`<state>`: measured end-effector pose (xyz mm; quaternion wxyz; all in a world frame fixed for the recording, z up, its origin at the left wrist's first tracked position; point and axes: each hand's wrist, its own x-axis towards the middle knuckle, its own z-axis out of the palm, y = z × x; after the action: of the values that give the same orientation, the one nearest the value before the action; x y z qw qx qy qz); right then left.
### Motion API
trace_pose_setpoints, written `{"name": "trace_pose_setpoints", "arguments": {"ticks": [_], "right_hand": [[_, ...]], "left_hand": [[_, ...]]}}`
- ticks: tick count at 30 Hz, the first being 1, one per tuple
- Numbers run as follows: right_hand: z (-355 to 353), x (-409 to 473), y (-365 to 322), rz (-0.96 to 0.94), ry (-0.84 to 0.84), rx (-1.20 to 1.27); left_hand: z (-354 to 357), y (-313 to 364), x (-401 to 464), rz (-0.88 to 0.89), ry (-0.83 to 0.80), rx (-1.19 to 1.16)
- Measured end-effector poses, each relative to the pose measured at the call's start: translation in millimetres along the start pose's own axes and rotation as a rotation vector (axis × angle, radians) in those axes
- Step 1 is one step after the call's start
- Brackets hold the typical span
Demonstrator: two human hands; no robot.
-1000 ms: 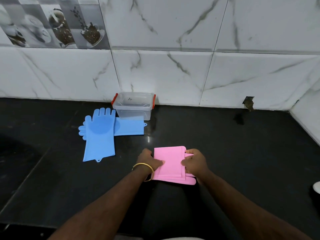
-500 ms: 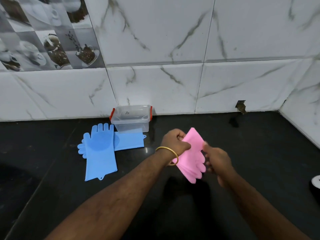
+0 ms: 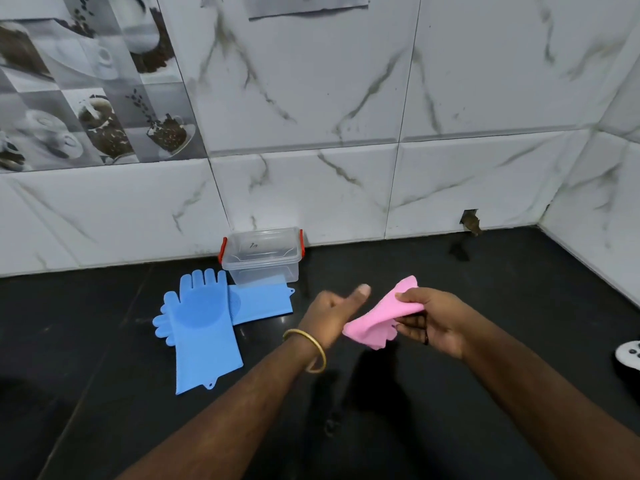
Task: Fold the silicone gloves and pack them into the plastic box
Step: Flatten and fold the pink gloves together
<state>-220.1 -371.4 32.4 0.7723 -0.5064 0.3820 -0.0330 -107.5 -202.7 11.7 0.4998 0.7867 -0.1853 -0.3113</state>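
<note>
My right hand grips the folded pink silicone gloves and holds them above the black counter. My left hand, with a gold bangle on the wrist, is just left of the pink bundle, thumb raised; whether its fingers still touch the bundle is hidden. Two blue silicone gloves lie crossed flat on the counter to the left. The clear plastic box with red clips stands against the wall behind them, its lid on.
White marble tiles form the back wall and the right corner. A small hole opens in the wall base at the right. A white object sits at the right edge of the counter.
The pink gloves were lifted off the counter and passed to my right hand. My left hand has loosened from the bundle, and the view has tilted upward.
</note>
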Motion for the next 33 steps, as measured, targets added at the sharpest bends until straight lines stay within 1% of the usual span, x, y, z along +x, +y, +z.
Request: {"name": "trace_pose_setpoints", "arguments": {"ticks": [1, 2, 3, 4, 5, 6, 9, 12, 16, 18, 21, 25, 27, 28, 30, 33], "right_hand": [[-1, 0, -3, -0.007, 0.002, -0.003], [-1, 1, -6, -0.013, -0.006, -0.006], [-2, 1, -8, -0.021, -0.022, -0.012], [-3, 2, -12, -0.028, -0.041, -0.017], [-5, 4, -14, -0.031, -0.059, -0.021], [-7, 6, -17, -0.030, -0.075, -0.024], [-17, 13, -21, -0.013, -0.097, -0.040], [-31, 22, -19, 0.043, -0.111, -0.085], [-45, 37, -22, 0.115, -0.112, -0.107], [-46, 44, -32, 0.117, -0.125, -0.108], [-46, 57, -55, 0.030, -0.130, -0.127], [-50, 75, -79, -0.198, -0.173, -0.180], [-55, 87, -76, -0.262, -0.138, -0.206], [-57, 95, -68, -0.270, -0.097, -0.226], [-63, 112, -41, -0.246, -0.005, -0.286], [-74, 130, 16, -0.125, 0.064, -0.403]], "left_hand": [[-2, -5, -1, -0.297, -0.066, -0.140], [-5, -8, -2, -0.542, -0.192, -0.305], [-7, -9, -2, -0.680, -0.326, -0.469], [-7, -10, 0, -0.715, -0.414, -0.610], [-7, -9, 4, -0.688, -0.436, -0.707], [-4, -6, 8, -0.643, -0.405, -0.765], [6, 1, 21, -0.537, -0.221, -0.798], [14, 2, 34, -0.500, -0.118, -0.749], [27, 11, 54, -0.491, -0.046, -0.655], [31, 25, 66, -0.460, -0.004, -0.607], [32, 48, 84, -0.321, 0.070, -0.580], [32, 64, 99, -0.070, 0.126, -0.597], [37, 59, 105, -0.022, 0.158, -0.599], [42, 53, 107, -0.027, 0.181, -0.588], [58, 33, 111, -0.070, 0.245, -0.481], [88, -10, 108, -0.148, 0.290, -0.165]]}}
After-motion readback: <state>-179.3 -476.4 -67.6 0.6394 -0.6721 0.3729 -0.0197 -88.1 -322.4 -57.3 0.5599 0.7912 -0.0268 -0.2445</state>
